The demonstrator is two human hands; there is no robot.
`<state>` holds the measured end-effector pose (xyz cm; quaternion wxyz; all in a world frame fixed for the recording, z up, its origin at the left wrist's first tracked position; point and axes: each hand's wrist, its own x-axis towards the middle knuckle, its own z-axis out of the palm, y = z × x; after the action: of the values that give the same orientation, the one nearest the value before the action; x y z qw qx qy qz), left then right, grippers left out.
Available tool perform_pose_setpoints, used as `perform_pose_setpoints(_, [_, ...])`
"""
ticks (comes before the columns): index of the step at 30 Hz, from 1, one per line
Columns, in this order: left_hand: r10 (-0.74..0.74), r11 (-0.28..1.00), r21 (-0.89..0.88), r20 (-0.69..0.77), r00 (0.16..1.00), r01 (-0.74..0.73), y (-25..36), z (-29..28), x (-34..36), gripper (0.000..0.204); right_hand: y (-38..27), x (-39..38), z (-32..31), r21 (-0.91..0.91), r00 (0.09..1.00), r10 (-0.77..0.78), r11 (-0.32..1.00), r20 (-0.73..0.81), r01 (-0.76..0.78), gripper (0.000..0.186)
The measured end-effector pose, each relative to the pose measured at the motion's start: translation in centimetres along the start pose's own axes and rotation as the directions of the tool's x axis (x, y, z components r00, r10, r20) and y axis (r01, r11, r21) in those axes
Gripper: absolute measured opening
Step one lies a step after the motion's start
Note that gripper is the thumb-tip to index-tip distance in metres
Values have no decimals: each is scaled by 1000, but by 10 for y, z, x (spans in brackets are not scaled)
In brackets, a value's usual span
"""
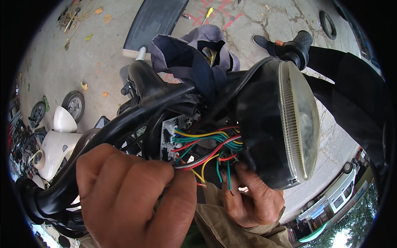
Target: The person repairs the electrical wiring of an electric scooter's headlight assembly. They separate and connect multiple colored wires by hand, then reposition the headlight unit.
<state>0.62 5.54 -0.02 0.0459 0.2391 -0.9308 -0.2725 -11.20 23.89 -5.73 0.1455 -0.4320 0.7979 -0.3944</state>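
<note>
Left hand: curled, pinching red and white wires
Right hand: bent beside green wires; cannot tell whether it pinches
Wire bundle: between white connectors and 1 black headlight

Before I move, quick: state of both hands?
Left hand: closed, pinching the red and white wires.
Right hand: curled at the dangling green wires; grip can't be told.
</note>
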Motion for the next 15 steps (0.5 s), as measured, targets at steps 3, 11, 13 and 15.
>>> perform_pose_setpoints(3, [10,1000,-3,0,1000,-10,-1,2,1,32,1,-3,-2,-20,998,28,999,52,-27,44])
perform_pose_setpoints(11, [-1,1000,-5,1,1000,1,2,0,1,31,-2,-4,-5,-16,993,70,998,97,-69,43])
perform_pose_setpoints(13, [-5,1000,-5,6,1000,5,3,-1,1,31,-1,-2,-5,-5,995,35,999,98,-35,41])
perform_pose_setpoints(15, [-5,1000,-6,10,1000,5,2,-1,1,31,4,3,-6,-20,992,-56,998,112,59,36])
